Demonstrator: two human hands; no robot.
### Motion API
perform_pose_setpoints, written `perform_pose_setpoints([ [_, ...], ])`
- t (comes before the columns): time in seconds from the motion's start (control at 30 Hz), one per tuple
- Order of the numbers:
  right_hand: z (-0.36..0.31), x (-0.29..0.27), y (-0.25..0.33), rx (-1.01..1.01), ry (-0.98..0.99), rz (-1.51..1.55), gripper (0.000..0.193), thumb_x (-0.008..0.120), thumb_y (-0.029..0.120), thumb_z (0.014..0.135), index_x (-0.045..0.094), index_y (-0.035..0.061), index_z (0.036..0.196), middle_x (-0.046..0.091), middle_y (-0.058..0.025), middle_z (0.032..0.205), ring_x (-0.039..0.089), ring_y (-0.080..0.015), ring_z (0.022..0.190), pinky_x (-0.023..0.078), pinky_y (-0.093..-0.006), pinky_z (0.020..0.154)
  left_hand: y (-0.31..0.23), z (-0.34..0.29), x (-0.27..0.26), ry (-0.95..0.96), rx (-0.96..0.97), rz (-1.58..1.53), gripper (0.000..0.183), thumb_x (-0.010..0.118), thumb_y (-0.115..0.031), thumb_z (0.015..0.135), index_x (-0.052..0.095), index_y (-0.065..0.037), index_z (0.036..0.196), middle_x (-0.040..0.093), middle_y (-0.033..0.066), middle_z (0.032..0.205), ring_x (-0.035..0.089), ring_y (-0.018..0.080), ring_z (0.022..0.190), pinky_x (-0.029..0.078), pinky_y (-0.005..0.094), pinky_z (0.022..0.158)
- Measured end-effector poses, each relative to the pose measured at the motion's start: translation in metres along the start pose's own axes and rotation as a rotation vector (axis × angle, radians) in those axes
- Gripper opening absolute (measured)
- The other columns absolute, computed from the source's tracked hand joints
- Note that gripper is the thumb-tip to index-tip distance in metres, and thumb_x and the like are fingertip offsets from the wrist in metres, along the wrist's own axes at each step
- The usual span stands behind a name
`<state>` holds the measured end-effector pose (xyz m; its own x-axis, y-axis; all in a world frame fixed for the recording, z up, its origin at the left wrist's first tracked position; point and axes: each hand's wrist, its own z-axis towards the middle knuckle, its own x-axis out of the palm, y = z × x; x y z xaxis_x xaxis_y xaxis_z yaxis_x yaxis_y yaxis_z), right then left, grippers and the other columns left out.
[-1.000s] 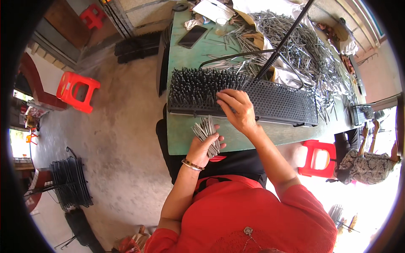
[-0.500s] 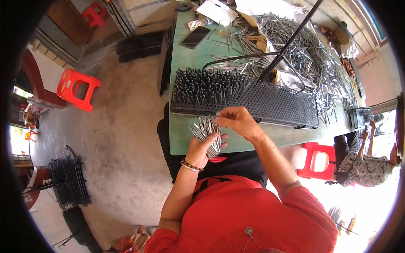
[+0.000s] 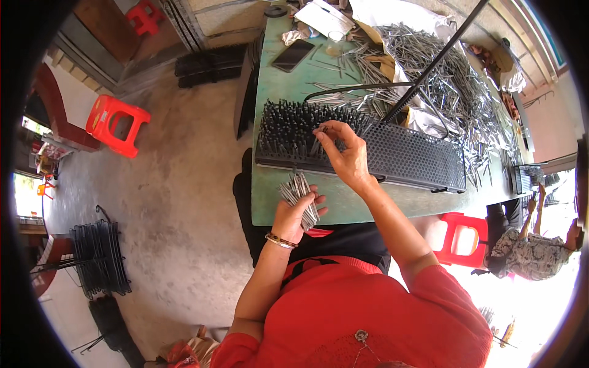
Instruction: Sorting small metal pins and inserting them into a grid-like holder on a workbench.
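Note:
A bundle of thin silver metal rods [image 3: 299, 195] lies across the palm of my left hand [image 3: 293, 216], which is closed around it just off the table's near edge. Further up, my right hand [image 3: 345, 153] reaches over a long black perforated rack [image 3: 417, 152]. Its thumb and index finger pinch what looks like the top of one thin metal rod; the lower part blends in with the rods standing there. Dark-tipped rods [image 3: 285, 126] stand upright, densely packed in the rack's left part. The holes in its right part show bare.
On the green table [image 3: 270, 196] a large heap of loose rods [image 3: 442, 80] lies behind the rack. A black metal bar [image 3: 438, 55] slants above it. A phone [image 3: 293, 56] and a glass [image 3: 335, 43] are at the far left. Red stools [image 3: 116, 126] stand around; another person [image 3: 531, 245] sits at right.
My right hand has moved from the bundle up and away over the standing rods in the rack. My left hand keeps the bundle in nearly the same place. The view has shifted slightly.

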<state>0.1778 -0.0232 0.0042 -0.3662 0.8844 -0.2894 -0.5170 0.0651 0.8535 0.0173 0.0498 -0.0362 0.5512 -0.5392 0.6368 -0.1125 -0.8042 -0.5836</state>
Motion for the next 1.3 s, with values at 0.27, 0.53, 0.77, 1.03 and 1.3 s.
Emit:
perform_pose_setpoints([
  [0.27,-0.005,-0.002,-0.003,-0.08,0.058,0.015,0.02,0.062,0.002,0.086,0.057,0.0006,0.106,0.069,-0.011,0.094,0.067,-0.0158,0.086,0.053,-0.0274,0.074,-0.002,-0.003,0.003,0.013,-0.045,-0.002,0.026,0.058,-0.002,0.086,0.053,-0.003,0.111,0.058,0.007,0.108,0.061,0.0203,0.087,0.058,0.0434,0.074],
  [0.53,0.001,-0.007,-0.003,-0.135,0.15,-0.115,0.016,0.064,0.004,0.084,0.062,0.0037,0.099,0.07,-0.0059,0.093,0.063,-0.0202,0.086,0.047,-0.0316,0.082,-0.002,-0.005,0.005,0.027,-0.081,0.006,0.026,0.057,-0.001,0.086,0.053,-0.003,0.111,0.058,0.0072,0.107,0.06,0.0188,0.085,0.058,0.0427,0.074],
  [0.77,-0.003,-0.006,0.004,-0.267,0.083,-0.22,0.027,0.067,0.001,0.079,0.063,0.004,0.105,0.07,-0.0034,0.093,0.06,-0.018,0.08,0.043,-0.0307,0.078,-0.004,-0.007,0.003,0.039,-0.105,-0.017,0.024,0.057,-0.001,0.087,0.053,-0.002,0.11,0.056,0.008,0.11,0.059,0.0178,0.085,0.059,0.0415,0.074],
  [1.03,-0.002,-0.006,-0.005,-0.534,0.136,-0.41,0.029,0.07,0.005,0.076,0.065,0.0055,0.104,0.068,-0.0025,0.093,0.06,-0.0182,0.085,0.042,-0.0331,0.078,-0.01,-0.007,0.004,0.022,-0.106,-0.014,0.023,0.057,-0.002,0.087,0.053,-0.001,0.11,0.057,0.0085,0.11,0.059,0.0171,0.084,0.059,0.0409,0.074],
  [1.3,-0.011,-0.006,0.004,-0.456,0.116,-0.437,0.027,0.069,0.005,0.075,0.067,0.0048,0.102,0.065,-0.0066,0.103,0.058,-0.0235,0.096,0.041,-0.0358,0.085,-0.011,-0.012,0.009,0.037,-0.112,0.003,0.026,0.056,-0.002,0.088,0.053,0.0,0.113,0.058,0.0086,0.108,0.06,0.0173,0.084,0.059,0.0404,0.074],
])
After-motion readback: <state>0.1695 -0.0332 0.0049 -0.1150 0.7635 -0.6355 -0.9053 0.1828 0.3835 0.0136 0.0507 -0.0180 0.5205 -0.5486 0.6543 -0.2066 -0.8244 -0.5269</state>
